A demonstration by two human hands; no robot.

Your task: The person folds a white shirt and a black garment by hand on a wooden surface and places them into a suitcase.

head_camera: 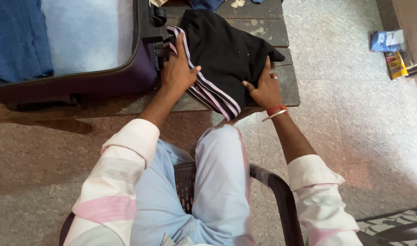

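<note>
**Soft black garment pressed flat on a low table**

The black garment (pixel 226 54) lies folded on a low dark wooden table (pixel 288 89), its near corner hanging a little over the table's front edge. A band of pale pink and white stripes (pixel 208 89) runs diagonally along its left and lower side. It looks like thin knit or jersey cloth: light, limp and quick to crease, with no stiffness of its own, so I judge that it will sag and unfold if lifted by one corner. It should not slip from the fingers, and nothing about it is fragile. The surest hold would be at the folded edges, both sides at once, or flat from underneath so that the fold keeps.

The left hand (pixel 179 70) lies palm down on the striped edge, fingers spread and pointing away, pressing the cloth and not closed around anything. The right hand (pixel 263 86) rests on the garment's right edge, fingers lightly curled on the cloth; whether they pinch a fold cannot be told. This wrist bears a red thread and a metal bangle (pixel 276 113).

Just left of the garment, touching the table, stands an open purple suitcase (pixel 126 75) with blue cloth (pixel 17 41) inside. The person sits on a dark plastic chair (pixel 277 196). On the speckled stone floor (pixel 354 127), well apart to the right, lie small packets (pixel 390 50).
</note>
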